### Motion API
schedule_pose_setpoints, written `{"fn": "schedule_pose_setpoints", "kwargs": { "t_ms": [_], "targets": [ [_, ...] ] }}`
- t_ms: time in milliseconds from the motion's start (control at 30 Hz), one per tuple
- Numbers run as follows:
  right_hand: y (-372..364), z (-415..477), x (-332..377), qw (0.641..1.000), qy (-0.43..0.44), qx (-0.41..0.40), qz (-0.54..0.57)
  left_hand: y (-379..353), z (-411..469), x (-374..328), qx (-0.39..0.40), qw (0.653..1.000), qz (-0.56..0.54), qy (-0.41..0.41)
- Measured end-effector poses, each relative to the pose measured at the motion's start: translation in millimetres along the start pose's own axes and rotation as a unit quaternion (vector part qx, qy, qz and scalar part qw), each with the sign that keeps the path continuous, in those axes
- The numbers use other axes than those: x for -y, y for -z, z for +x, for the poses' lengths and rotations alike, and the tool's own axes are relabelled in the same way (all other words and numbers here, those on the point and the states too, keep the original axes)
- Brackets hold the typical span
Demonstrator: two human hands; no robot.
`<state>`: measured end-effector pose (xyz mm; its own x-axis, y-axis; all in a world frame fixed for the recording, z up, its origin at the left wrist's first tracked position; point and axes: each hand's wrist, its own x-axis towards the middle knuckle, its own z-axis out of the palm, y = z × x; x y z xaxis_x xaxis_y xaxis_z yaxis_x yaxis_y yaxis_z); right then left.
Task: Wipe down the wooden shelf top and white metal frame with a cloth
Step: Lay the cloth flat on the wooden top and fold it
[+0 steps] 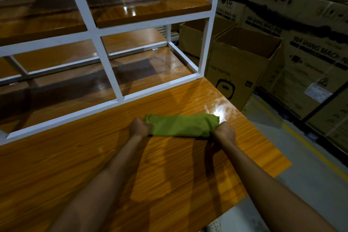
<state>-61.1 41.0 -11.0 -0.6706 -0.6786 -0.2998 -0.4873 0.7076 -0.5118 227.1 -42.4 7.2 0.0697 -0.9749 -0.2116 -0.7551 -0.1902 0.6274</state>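
A green cloth (180, 125) is stretched between both hands just above the glossy wooden shelf top (94, 165). My left hand (139, 126) grips the cloth's left end with curled fingers. My right hand (223, 133) grips its right end the same way. Behind the cloth stands the white metal frame (105, 52), its bottom rail running across the wood from lower left to upper right. An upper wooden shelf (150, 7) sits inside the frame.
Open cardboard boxes (243, 66) stand on the floor right of the frame. Stacked washing-machine cartons (310, 52) line the right wall. A yellow line (308, 143) runs along the grey floor. The wooden top's right edge (263, 137) lies close to my right hand.
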Motion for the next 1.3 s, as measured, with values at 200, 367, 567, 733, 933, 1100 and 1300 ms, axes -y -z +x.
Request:
{"fn": "schedule_pose_setpoints", "kwargs": {
  "t_ms": [200, 367, 567, 733, 933, 1100, 1300],
  "targets": [
    [3, -5, -3, 0.999, 0.014, -0.004, 0.042, -1, -15, -61, -0.110, 0.976, -0.167, -0.082],
    [6, -3, -16, 0.995, 0.037, -0.008, 0.093, -38, -48, -120, -0.088, 0.959, -0.179, -0.202],
    [9, -4, -33, 0.989, 0.080, -0.065, 0.110, -130, -83, -126, 0.089, 0.937, -0.031, -0.338],
    [13, 2, -52, 0.980, 0.131, -0.044, 0.140, -129, -57, -90, -0.007, 0.925, -0.013, -0.381],
    [19, -6, -38, 0.967, 0.109, -0.042, 0.224, -114, -41, -57, -0.030, 0.868, 0.188, -0.458],
    [18, -2, -35, 0.991, 0.084, -0.003, 0.108, -111, -39, -41, 0.002, 0.858, 0.223, -0.463],
    [19, -7, -24, 0.996, 0.054, -0.013, 0.067, -102, -38, -35, -0.035, 0.874, 0.152, -0.460]
  ]
}}
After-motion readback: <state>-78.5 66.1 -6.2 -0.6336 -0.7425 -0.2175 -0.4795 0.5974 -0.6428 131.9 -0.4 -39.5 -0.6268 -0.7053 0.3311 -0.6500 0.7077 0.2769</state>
